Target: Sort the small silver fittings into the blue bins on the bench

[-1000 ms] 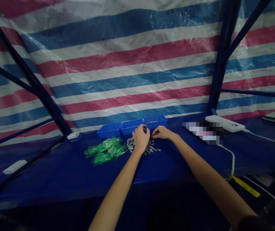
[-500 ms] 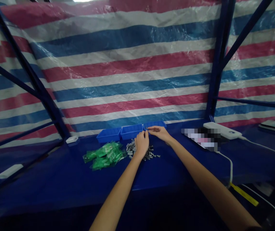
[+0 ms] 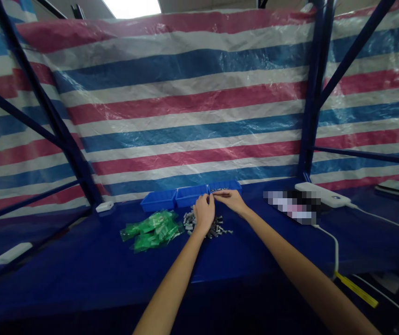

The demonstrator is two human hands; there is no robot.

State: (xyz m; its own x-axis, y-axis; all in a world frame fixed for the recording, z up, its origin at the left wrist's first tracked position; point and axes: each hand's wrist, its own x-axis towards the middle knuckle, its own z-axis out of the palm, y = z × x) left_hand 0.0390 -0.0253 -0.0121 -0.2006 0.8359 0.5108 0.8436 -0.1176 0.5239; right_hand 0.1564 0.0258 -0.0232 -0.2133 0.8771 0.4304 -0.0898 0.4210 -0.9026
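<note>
My left hand [image 3: 204,215] is closed in a pinch above a pile of small metal parts [image 3: 217,228], covering some of them. Fingertips of my right hand [image 3: 233,201] are pinched together and meet those of the left, just in front of the blue bins. Whatever sits between the fingertips is too small and hidden to make out. Behind the hands is the right blue bin [image 3: 234,186], with small metal pieces in it. The middle blue bin [image 3: 188,199] and the left blue bin [image 3: 158,201] stand beside it in a row.
Green plastic packets [image 3: 154,229] lie heaped left of the metal pile. On the right are a phone [image 3: 292,207], a white power bank [image 3: 322,194] and white cables [image 3: 337,251]. Blue rack posts [image 3: 309,116] and a striped plastic sheet [image 3: 192,102] enclose the blue tabletop [image 3: 91,265].
The view has tilted slightly upward. My hands stay together at the fingertips, and the small metallic piece seen between them before is now hidden. Metal pieces in the right bin show more clearly.
</note>
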